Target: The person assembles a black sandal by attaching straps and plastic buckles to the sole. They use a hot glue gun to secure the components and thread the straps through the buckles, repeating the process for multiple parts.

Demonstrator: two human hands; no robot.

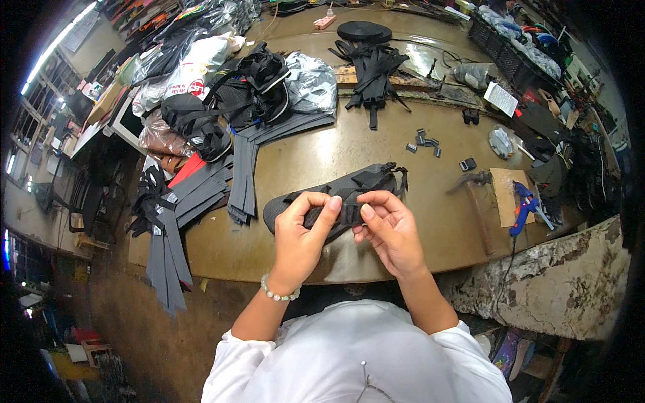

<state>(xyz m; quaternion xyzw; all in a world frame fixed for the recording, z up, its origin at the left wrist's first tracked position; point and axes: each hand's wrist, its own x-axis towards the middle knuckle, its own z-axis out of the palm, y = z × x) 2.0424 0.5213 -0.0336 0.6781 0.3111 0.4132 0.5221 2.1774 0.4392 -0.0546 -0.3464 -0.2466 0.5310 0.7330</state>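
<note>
A black sandal [336, 195] is held above the surface's [322, 151] near edge, open room around it. Its strap is pinched by left hand [304, 236] and right hand [390, 232], both grips closed.

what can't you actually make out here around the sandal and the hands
- Middle of the black sandal, head view: covered by the left hand and right hand, so the strap join there is hidden.
- Small grey buckles, head view: too small to tell their shape.
- Blue glue gun, head view: its tip is unclear against the clutter near the rim.
- Sandal underside: faces the table.
</note>
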